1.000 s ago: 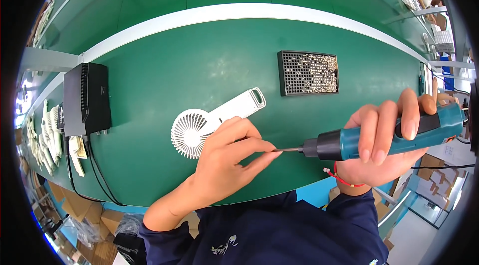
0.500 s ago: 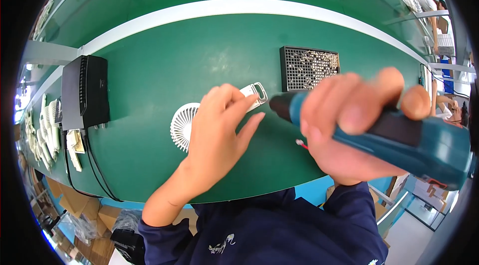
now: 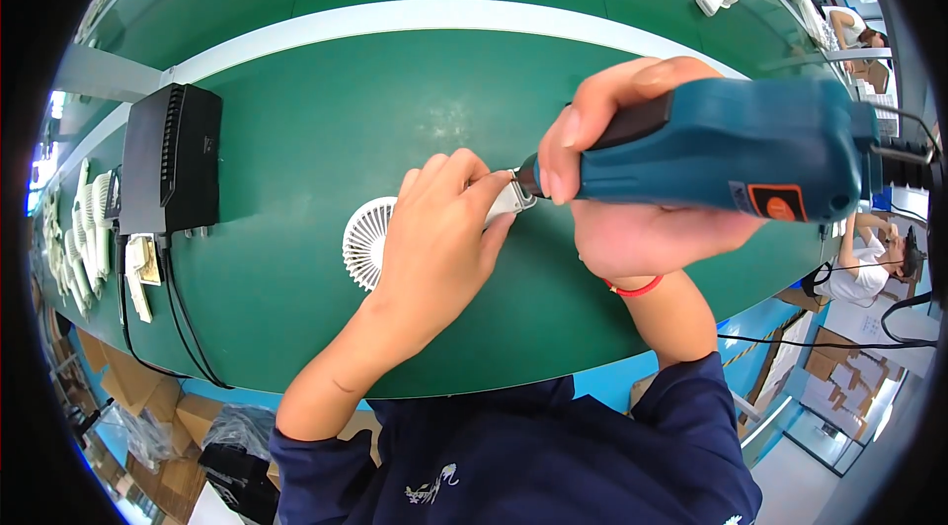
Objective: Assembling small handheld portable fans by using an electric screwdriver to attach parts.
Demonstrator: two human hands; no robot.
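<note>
A: Where is the white plastic handheld fan (image 3: pixel 365 243)?

B: It lies on the green tabletop (image 3: pixel 296 150), its round ribbed cage partly behind the left hand (image 3: pixel 434 229). That hand seems to pinch the handle (image 3: pixel 503 207) near its looped end, the thumb on the near side and the fingers on the far side.

A: And the right hand (image 3: pixel 652 237)?

B: It is wrapped firmly around a thick teal electric screwdriver with a black nose (image 3: pixel 721 150). The nose stands right at the looped end; whether the bit touches it cannot be told, since the tip is hidden.

A: What could go wrong?

B: The bit could slip and scratch the white plastic if the tool meets it at a slant. It could also catch the left fingertips, which sit just beside the nose. A loose pinch might let the handle twist under the tool's torque.

A: What differs from half a second ago?

B: The screwdriver's nose was apart from the handle then, to its right; now it is at the looped end. The fan's cage lies in nearly the same place.
</note>
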